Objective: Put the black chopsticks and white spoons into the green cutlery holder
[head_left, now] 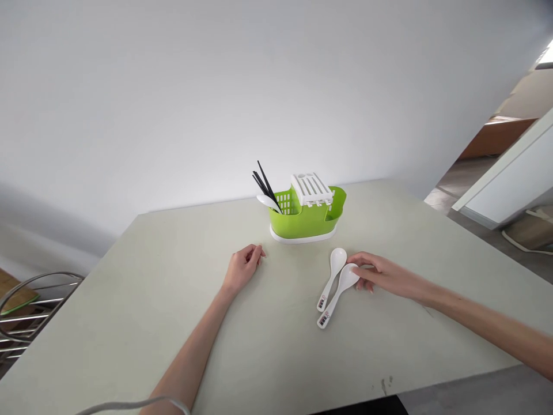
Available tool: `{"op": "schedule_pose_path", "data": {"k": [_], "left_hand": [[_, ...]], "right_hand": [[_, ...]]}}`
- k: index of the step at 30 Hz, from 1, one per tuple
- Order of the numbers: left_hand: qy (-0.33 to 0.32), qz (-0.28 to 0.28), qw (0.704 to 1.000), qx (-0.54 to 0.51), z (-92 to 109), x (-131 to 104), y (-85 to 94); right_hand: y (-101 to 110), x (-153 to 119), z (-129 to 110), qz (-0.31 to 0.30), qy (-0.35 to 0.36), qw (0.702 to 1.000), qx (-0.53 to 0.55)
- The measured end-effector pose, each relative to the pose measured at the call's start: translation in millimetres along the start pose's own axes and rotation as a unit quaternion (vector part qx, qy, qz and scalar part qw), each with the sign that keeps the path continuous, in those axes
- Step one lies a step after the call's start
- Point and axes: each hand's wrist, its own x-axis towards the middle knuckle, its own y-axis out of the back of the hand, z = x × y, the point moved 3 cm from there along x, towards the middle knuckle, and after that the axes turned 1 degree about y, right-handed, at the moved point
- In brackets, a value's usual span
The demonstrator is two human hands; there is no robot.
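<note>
Two white spoons lie side by side on the table, handles toward me and printed with dark marks. My right hand [372, 272] pinches the bowl edge of the nearer white spoon [345, 281], thumb over the rim and other fingers curled behind. Just left of it is the second white spoon [337, 262], its bowl close to my index finger. My left hand [245, 265] rests on the tabletop, loosely curled with nothing visible in it. Beyond both hands stands a green utensil caddy [302, 226] with a white slotted top [311, 187].
Several black chopsticks [265, 183] and a white spoon [268, 202] lean in the caddy's left compartment. The pale table [181, 253] meets a white wall behind. A metal rack [30, 317] is beyond its left edge. A grey cable [133, 403] crosses near my left forearm.
</note>
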Motion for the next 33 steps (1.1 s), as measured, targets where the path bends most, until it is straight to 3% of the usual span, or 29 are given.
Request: {"op": "schedule_pose_path", "data": {"k": [8,13,19,23,27,30,33], "left_hand": [[0.0,0.0,1.0,0.005,-2,2,-1.0],[-0.002,-0.003,1.0,0.008,-3,2,-0.9],[-0.009,-0.002,1.0,0.015,-5,2,-1.7],[-0.006,0.0,1.0,0.023,-1,0,-1.7],[-0.004,0.001,1.0,0.027,1,-1,-1.4],[-0.005,0.001,1.0,0.03,0,0,-1.4],[-0.009,0.0,0.999,0.031,-1,0,-1.5]], "right_hand": [[-2,-3,7,-0.039,0.018,0.999,0.001],[-9,-15,-7,-0.059,-0.004,0.998,0.028],[-15,-21,-47,0.003,0.059,0.998,0.003],[-12,-24,-90,0.11,0.13,0.985,-0.038],[2,-25,-147,0.278,0.244,0.925,-0.085],[13,-18,-186,0.389,0.354,0.837,-0.151],[16,-2,-212,0.431,0.424,0.76,-0.237]]}}
